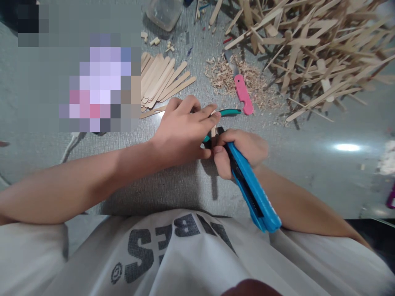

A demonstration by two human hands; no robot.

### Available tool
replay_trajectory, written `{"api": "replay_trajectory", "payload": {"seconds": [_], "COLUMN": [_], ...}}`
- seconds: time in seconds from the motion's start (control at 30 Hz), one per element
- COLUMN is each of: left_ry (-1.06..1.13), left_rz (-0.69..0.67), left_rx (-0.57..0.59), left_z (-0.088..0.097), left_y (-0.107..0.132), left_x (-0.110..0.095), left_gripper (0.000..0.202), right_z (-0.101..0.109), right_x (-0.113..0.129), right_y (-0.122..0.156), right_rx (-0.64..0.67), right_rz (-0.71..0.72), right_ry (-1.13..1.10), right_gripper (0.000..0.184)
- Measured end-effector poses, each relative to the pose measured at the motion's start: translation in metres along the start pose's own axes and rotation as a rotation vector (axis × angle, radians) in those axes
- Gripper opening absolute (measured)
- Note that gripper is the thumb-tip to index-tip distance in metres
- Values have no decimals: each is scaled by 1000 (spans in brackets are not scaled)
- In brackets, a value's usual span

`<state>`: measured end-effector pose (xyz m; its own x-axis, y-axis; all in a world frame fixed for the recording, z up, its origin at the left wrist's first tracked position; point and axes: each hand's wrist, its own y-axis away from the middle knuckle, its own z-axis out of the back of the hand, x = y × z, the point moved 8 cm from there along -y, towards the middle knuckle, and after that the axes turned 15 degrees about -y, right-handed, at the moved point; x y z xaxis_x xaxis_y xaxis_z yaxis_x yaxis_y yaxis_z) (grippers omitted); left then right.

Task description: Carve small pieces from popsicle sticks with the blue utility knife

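Note:
My right hand (243, 150) is wrapped around the front of a blue utility knife (256, 197). The knife's back end slants toward my shirt, and its blade tip is hard to make out. My left hand (185, 127) bends over a short piece of wooden stick (213, 131), gripping it in front of the knife. Part of the piece is hidden by the fingers. Beneath the left hand lies a tool with teal and black handles (230, 112), mostly covered, so its kind cannot be told. Both hands nearly meet above the grey table (173, 185).
Flat craft sticks (159, 78) lie fanned out beyond my left hand. A pink folding knife (243, 94) rests by wood shavings (257, 80). A large heap of sticks (308, 49) fills the far right. A clear plastic container (165, 12) stands at the back.

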<state>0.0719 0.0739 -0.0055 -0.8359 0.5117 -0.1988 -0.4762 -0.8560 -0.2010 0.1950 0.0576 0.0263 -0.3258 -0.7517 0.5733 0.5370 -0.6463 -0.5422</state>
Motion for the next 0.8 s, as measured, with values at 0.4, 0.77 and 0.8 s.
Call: {"api": "replay_trajectory", "payload": {"seconds": [0.4, 0.77, 0.8], "left_ry": [3, 21, 20], "left_rz": [-4, 6, 6], "left_rx": [12, 9, 7], "left_z": [0, -5, -5], "left_y": [0, 0, 0], "left_x": [-1, -1, -1], "left_gripper": [60, 61, 59], "right_z": [1, -1, -2], "right_x": [-1, 1, 1], "right_y": [0, 1, 1], "right_rx": [-1, -11, -13], "right_rz": [-11, 25, 35], "right_ry": [25, 31, 34], "right_gripper": [13, 16, 16]}}
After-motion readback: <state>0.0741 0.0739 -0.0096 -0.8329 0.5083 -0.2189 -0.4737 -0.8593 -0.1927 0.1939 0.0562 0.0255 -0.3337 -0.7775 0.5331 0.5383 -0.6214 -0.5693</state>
